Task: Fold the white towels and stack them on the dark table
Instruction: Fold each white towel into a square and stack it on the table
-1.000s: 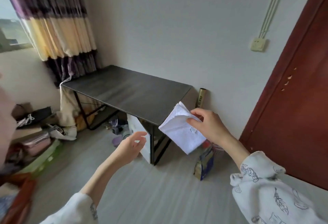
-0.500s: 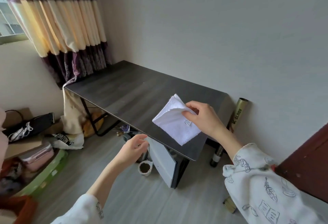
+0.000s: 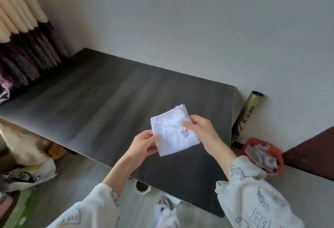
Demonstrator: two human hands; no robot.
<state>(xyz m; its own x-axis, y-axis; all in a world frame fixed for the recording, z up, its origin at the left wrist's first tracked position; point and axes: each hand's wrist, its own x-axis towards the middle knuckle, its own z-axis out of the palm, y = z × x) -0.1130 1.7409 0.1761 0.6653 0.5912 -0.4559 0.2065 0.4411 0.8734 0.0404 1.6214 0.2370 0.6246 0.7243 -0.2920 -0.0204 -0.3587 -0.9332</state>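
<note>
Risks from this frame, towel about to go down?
1. The folded white towel is pinched only at its edges by the left hand and right hand; layers may splay on release.
2. It hovers near the dark wooden table's right end, so a stack may overhang.

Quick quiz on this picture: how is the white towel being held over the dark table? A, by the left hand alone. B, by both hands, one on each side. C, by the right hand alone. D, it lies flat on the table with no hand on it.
B: the left hand grips the near left edge of the folded white towel while the right hand pinches its right side, above the dark table.
</note>
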